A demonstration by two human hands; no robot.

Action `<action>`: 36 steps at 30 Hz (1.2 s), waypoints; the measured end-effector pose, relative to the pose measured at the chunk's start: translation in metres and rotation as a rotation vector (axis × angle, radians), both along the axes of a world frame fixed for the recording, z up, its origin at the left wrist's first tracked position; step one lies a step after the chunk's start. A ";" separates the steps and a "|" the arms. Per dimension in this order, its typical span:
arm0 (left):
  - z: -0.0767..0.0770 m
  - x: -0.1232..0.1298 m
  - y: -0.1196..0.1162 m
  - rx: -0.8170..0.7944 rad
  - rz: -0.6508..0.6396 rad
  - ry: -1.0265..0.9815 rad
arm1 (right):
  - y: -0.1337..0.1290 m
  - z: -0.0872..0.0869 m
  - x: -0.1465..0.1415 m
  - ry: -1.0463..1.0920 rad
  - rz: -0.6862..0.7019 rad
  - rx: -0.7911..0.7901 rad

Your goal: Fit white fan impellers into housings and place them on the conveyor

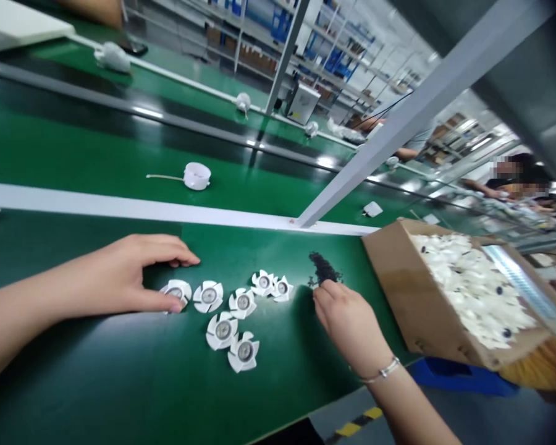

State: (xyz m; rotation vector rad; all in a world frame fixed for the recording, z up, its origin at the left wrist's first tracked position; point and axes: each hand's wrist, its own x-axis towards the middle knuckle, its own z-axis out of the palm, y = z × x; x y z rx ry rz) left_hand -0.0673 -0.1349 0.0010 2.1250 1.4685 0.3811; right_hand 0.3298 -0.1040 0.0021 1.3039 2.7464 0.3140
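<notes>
A: Left hand (134,272)?
B: Spread, fingers arched, thumb lying across the leftmost of seven white plastic vaned discs (207,295) with metal centres. The thumb hides part of that disc.

A: Right hand (349,324)?
B: Fingers curled close together (322,298), tips at the edge of a heap of black granules (323,267), just right of the discs. Can't tell if it's pinching any; the hand blocks the view.

A: Around them?
B: All on a green conveyor belt (97,352). Cardboard box (398,290) of white parts to the right, its far corner cut off. Co-worker's arm (482,188) far off, hands hard to make out.
</notes>
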 end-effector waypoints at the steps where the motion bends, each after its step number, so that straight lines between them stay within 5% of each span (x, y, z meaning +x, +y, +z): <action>1: 0.000 0.000 -0.001 -0.001 0.014 -0.012 | 0.001 -0.001 -0.002 -0.006 -0.015 0.007; 6: -0.004 -0.004 -0.005 0.045 0.104 -0.045 | 0.006 0.009 -0.003 0.059 -0.078 0.060; 10: -0.007 -0.008 -0.002 0.111 -0.044 -0.107 | 0.010 0.035 -0.026 0.290 -0.033 -0.068; 15: -0.009 -0.003 0.000 0.174 -0.132 -0.292 | 0.023 0.048 -0.108 0.668 0.253 -0.406; 20: -0.019 -0.005 -0.001 0.162 -0.068 -0.307 | 0.027 0.034 -0.188 0.616 0.546 -0.564; 26: -0.018 -0.004 0.000 0.180 -0.008 -0.250 | 0.025 0.020 -0.209 0.286 0.699 -0.372; 36: -0.016 -0.004 0.001 0.136 0.008 -0.256 | 0.018 0.025 -0.212 0.070 0.813 -0.107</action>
